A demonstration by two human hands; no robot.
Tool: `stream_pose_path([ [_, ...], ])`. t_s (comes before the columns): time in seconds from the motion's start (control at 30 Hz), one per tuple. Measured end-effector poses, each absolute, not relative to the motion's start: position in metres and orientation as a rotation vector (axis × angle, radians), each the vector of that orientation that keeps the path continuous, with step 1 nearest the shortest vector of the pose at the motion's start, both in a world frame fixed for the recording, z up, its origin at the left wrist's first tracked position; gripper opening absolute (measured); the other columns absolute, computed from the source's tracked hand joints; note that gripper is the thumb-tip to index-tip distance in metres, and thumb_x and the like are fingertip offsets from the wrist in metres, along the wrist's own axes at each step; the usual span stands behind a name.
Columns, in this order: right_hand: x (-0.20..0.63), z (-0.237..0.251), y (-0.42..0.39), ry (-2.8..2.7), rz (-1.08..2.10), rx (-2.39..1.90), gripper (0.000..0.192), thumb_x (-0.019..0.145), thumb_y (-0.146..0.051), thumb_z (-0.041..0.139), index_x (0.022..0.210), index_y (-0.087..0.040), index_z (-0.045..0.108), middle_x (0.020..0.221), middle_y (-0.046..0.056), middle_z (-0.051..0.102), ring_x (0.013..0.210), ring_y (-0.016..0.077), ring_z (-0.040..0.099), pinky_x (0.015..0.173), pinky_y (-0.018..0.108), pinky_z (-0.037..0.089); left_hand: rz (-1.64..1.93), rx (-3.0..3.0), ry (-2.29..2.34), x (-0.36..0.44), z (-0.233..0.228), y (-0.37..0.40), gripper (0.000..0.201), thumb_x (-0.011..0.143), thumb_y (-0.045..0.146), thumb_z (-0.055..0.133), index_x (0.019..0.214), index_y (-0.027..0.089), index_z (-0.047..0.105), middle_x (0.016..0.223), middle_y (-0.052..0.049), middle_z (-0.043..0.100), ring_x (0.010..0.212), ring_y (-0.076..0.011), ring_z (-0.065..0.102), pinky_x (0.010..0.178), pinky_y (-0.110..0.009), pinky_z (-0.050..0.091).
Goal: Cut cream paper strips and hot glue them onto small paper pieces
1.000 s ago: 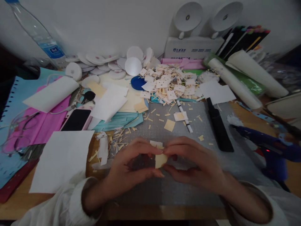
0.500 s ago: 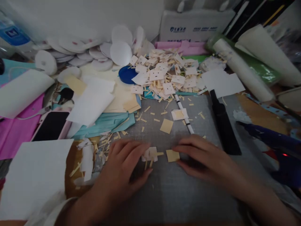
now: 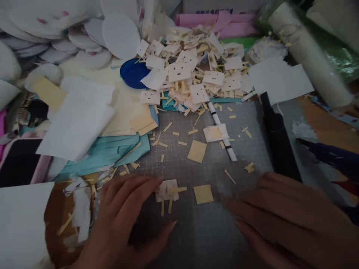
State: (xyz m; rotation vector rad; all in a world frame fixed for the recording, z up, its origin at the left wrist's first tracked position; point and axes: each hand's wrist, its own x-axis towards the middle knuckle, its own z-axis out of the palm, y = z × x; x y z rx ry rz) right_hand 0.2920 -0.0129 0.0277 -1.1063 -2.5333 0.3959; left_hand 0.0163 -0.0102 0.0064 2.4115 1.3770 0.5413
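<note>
We are looking down at a grey mat (image 3: 202,231) lying on a cluttered bench. Our left hand (image 3: 123,220) is resting flat at the mat's near left, fingers spread and holding nothing; its fingertips are touching a small white card (image 3: 167,189) with thin yellow strips crossing it. Our right hand (image 3: 286,220) is lying at the mat's near right, fingers stretched out loosely toward the middle, also holding nothing. Between the two hands, just right of the card and apart from both hands, a yellow square (image 3: 203,194) is lying flat on the mat.

Farther up the mat, a second yellow square (image 3: 197,151) is sitting near the centre. Beyond it a white marker (image 3: 223,132) is lying slantwise, with a white-edged yellow piece (image 3: 215,132) against it. Yellow scraps are scattered all over the mat. A black tool (image 3: 277,138) is lying along the mat's right edge.

At the mat's far edge a heap of small white cards (image 3: 190,71) is piling up, with a blue lid (image 3: 134,73) to its left. Left of the mat, white sheets (image 3: 78,119) are covering teal paper (image 3: 112,153). Right of the mat, something dark blue (image 3: 333,157) is showing, too blurred to tell what.
</note>
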Motion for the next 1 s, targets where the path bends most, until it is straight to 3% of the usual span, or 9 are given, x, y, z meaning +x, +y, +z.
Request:
stream_pose_path([
  [0.27,0.283,0.014,-0.017,-2.67,0.373,-1.081,0.026,0.094,-0.02,0.044,0.111,-0.012,0.062,0.072,0.001,0.065,0.058,0.0142,0.056,0.052,0.033,0.042,0.579,2.341,1.4,0.012,0.011,-0.013,0.049,0.073,0.027,0.064,0.121,0.024,0.052,0.11,-0.009,0.059,0.104,-0.0297,0.054,0.088,-0.049,0.045],
  [0.5,0.28,0.014,-0.021,-2.685,0.279,-1.119,0.026,0.094,-0.02,0.044,0.112,-0.01,0.061,0.07,0.0,0.065,0.056,0.015,0.057,0.051,0.034,0.042,0.717,2.166,1.444,0.02,0.019,-0.015,0.038,0.077,0.014,0.056,0.113,0.027,0.057,0.108,-0.004,0.058,0.102,-0.0237,0.053,0.086,-0.041,0.043],
  [0.7,0.28,0.013,-0.023,-2.69,0.276,-1.123,0.025,0.093,-0.017,0.045,0.113,-0.01,0.059,0.07,0.0,0.064,0.057,0.0145,0.057,0.052,0.033,0.043,0.804,2.335,1.3,0.005,0.008,-0.012,0.033,0.071,0.006,0.064,0.1,0.021,0.061,0.095,-0.002,0.057,0.09,-0.0184,0.056,0.076,-0.032,0.047],
  [0.87,0.283,0.011,-0.022,-2.678,0.351,-1.142,0.022,0.094,-0.018,0.044,0.111,-0.013,0.058,0.079,0.002,0.067,0.061,0.0149,0.059,0.054,0.033,0.043,0.785,2.189,1.315,0.004,0.01,-0.02,0.026,0.079,0.008,0.057,0.1,0.024,0.06,0.093,-0.002,0.056,0.086,-0.0176,0.056,0.065,-0.03,0.049],
  [1.0,0.279,0.012,-0.018,-2.58,0.356,-1.211,0.022,0.097,-0.024,0.043,0.112,-0.013,0.054,0.079,0.002,0.068,0.061,0.0149,0.062,0.055,0.031,0.043,0.808,2.108,1.288,0.015,0.018,-0.025,0.02,0.084,0.009,0.054,0.097,0.023,0.059,0.087,-0.002,0.058,0.083,-0.017,0.055,0.065,-0.029,0.048],
])
